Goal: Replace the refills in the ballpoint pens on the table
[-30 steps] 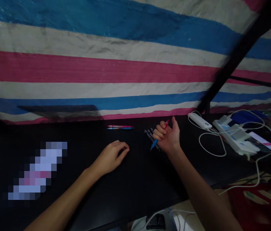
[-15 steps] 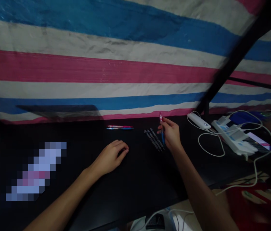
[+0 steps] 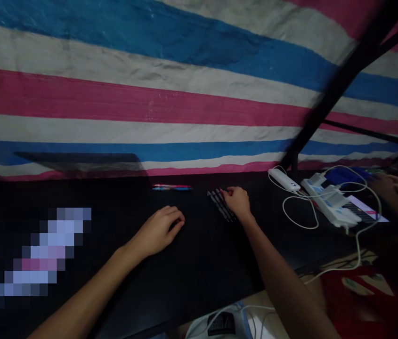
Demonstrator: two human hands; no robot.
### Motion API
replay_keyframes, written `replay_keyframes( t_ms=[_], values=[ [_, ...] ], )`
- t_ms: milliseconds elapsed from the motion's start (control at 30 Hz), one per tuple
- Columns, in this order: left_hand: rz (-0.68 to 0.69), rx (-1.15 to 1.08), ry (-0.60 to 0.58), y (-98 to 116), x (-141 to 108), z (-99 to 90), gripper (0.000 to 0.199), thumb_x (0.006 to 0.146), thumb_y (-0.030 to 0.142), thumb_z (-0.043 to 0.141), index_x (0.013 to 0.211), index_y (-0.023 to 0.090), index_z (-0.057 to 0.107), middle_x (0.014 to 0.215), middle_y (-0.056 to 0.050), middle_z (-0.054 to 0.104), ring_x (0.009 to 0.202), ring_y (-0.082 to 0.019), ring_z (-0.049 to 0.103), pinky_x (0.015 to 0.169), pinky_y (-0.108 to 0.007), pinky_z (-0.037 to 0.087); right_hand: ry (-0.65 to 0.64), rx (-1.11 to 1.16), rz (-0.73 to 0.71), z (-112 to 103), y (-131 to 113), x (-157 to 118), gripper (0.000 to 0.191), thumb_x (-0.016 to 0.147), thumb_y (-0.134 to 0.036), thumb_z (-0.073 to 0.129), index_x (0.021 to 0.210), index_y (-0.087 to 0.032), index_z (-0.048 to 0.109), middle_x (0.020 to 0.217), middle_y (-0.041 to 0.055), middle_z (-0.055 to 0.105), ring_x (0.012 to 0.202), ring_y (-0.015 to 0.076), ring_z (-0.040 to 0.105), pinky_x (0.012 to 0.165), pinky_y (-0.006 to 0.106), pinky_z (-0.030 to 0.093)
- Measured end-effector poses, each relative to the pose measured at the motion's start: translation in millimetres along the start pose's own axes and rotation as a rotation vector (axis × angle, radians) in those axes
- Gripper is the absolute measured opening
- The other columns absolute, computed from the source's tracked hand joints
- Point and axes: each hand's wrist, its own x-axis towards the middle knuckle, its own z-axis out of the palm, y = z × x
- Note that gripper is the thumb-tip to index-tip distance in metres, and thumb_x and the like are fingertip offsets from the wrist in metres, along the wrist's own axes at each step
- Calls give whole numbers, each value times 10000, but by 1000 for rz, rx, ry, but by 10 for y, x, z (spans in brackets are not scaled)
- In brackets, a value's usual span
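Pinching narrowly, the right hand [image 3: 237,201] has its fingertips closed on one red-ended pen [image 3: 221,192], low over the worktop [image 3: 199,268]; only the red end shows, the rest hidden by the hand. Just left of that hand, three dark pens [image 3: 222,206] lie slantwise, side by side. The left hand [image 3: 161,230] rests palm down, fingers loosely curved, with a small gap between thumb and forefinger. Beyond its fingers lie two pens close together, one red pen [image 3: 174,185] and one blue pen [image 3: 172,189], both well to the left of the right hand. To the right of the right hand are one white power bank [image 3: 284,180] and, farther right, one white power strip [image 3: 331,200] among white cables [image 3: 315,221]. Farther right again is another person's hand [image 3: 393,186], dim and partly blurred.
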Motion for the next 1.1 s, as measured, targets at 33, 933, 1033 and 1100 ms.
replay_keyframes(
  t_ms=[33,933,1033,1100],
  values=[
    [-1,1,-1,1,2,-1,187,893,236,424,879,207,608,851,-40,608,824,-183,555,769,-323,436,-9,-1,0,5,0,2,307,804,-350,562,994,-155,702,895,113,710,889,227,658,755,266,457],
    [-89,165,246,-165,37,-9,282,855,305,478,1110,218,562,1224,-94,492,1130,-269,450,955,-447,409,120,96,-418,14,-117,-90,155,808,-228,541,801,-187,690,723,47,646,730,179,569,709,275,404],
    [-225,289,280,-355,62,-13,420,847,364,480,1241,217,490,1357,-114,420,1237,-321,372,956,-496,397,109,154,-594,59,-261,-225,141,818,-192,533,804,-186,673,686,30,612,713,172,530,704,279,385],
    [-302,320,238,-473,71,4,458,861,395,446,1279,210,465,1401,-116,396,1270,-326,347,955,-502,393,65,193,-666,104,-364,-346,130,822,-181,535,810,-186,665,672,21,597,706,166,515,706,278,378]
  ],
)
